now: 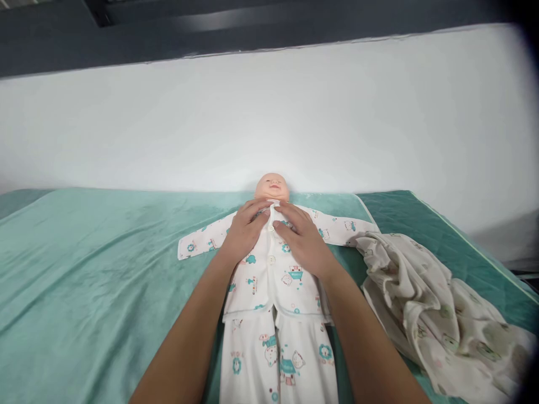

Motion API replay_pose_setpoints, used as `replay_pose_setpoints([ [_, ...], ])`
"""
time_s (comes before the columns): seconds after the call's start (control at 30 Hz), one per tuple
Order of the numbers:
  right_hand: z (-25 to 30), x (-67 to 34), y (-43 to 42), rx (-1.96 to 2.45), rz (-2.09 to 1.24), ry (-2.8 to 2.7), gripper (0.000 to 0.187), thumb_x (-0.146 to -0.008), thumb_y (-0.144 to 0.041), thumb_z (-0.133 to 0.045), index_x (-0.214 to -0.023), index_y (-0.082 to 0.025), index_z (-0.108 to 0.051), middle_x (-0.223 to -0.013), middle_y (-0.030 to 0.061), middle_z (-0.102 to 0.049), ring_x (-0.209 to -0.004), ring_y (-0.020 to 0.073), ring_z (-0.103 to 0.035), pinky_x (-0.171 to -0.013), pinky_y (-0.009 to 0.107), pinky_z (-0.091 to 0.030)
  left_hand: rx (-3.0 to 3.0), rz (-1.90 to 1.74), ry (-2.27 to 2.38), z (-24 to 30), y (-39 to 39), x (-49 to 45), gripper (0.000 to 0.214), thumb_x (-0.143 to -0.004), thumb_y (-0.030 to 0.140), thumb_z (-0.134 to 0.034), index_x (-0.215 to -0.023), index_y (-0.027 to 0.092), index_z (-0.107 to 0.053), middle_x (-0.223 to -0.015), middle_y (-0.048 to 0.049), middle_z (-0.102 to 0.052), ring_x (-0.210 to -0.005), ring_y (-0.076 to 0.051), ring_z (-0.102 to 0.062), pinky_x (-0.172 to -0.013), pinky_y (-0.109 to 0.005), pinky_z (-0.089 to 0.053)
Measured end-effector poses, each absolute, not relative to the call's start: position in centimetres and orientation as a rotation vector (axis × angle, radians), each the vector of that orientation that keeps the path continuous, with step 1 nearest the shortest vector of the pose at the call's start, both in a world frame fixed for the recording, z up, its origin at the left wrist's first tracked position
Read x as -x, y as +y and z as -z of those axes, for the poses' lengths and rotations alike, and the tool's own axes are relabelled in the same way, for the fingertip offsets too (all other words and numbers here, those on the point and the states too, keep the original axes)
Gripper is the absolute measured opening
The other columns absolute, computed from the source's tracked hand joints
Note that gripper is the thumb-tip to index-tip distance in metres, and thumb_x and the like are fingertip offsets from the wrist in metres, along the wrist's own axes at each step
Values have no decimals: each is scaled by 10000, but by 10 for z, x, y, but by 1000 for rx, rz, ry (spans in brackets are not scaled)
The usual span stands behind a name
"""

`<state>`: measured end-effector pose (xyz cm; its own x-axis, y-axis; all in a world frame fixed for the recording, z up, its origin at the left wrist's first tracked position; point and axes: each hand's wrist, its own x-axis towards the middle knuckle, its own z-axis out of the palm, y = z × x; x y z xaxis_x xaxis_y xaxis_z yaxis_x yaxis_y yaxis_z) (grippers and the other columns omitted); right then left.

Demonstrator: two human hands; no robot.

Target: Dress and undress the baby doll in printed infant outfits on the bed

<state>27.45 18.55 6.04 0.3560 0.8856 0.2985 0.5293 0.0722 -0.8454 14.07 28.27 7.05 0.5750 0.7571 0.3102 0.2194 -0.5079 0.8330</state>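
Fingers of the left hand (244, 231) and the right hand (304, 235), loosely bent, rest at the collar of a white, teal-printed, buttoned fabric jacket (272, 280); whether they pinch it cannot be told. Above it, a smooth, pale-pink doll head (272, 187) lies at the far edge of a green plush sheet (105, 269). Matching white trousers (248, 359) extend toward the near edge, a crumpled off-white printed cloth (415, 286) toward the right.

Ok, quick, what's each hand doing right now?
Left hand: on the printed pajama top, can't tell if its grip is closed.
Right hand: on it too, grip also unclear.
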Motion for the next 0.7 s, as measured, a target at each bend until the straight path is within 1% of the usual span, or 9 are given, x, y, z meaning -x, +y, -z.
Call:
replay_pose_setpoints([
  [0.23,-58,-281,181,1591,-411,-1498,431,-982,-462,-445,-1385,-339,-538,-1558,-8,-403,-1468,267,-286,-1194,534,-233,-2083,-847,782,-72,282,-140,327,-952,336,-479,-1213,325,-675,-1369,5,-591,-1343,-194,-479,-1181,-349,-338],
  [0.33,-59,-280,180,1612,-402,-1528,437,-988,-457,-428,-1396,-329,-522,-1566,2,-389,-1472,274,-274,-1191,545,-224,-2096,-847,769,-73,281,-139,331,-955,320,-469,-1219,330,-669,-1374,9,-585,-1345,-187,-477,-1184,-341,-332],
  [0.43,-59,-277,180,1613,-410,-1463,401,-971,-440,-465,-1345,-328,-554,-1544,7,-420,-1455,277,-301,-1176,552,-245,-2101,-851,768,-72,281,-139,328,-956,320,-465,-1212,327,-670,-1372,6,-586,-1343,-190,-481,-1177,-336,-341],
  [0.53,-58,-275,180,1568,-433,-1335,373,-935,-425,-530,-1291,-321,-565,-1484,19,-489,-1390,271,-397,-1153,530,-298,-2137,-843,769,-72,282,-140,329,-957,306,-456,-1198,338,-677,-1371,10,-584,-1345,-196,-478,-1173,-344,-347],
  [0.6,-57,-274,180,1537,-447,-1281,387,-918,-418,-555,-1290,-310,-551,-1442,30,-526,-1339,262,-454,-1134,506,-335,-2179,-836,765,-73,282,-140,343,-962,283,-432,-1183,344,-687,-1366,14,-583,-1343,-194,-479,-1176,-352,-342],
  [0.7,-58,-272,180,1521,-470,-1240,405,-904,-409,-573,-1294,-301,-541,-1423,32,-537,-1313,256,-478,-1113,485,-363,-2216,-821,779,-75,281,-140,364,-971,265,-397,-1156,352,-699,-1372,24,-576,-1343,-189,-479,-1166,-357,-353],
])
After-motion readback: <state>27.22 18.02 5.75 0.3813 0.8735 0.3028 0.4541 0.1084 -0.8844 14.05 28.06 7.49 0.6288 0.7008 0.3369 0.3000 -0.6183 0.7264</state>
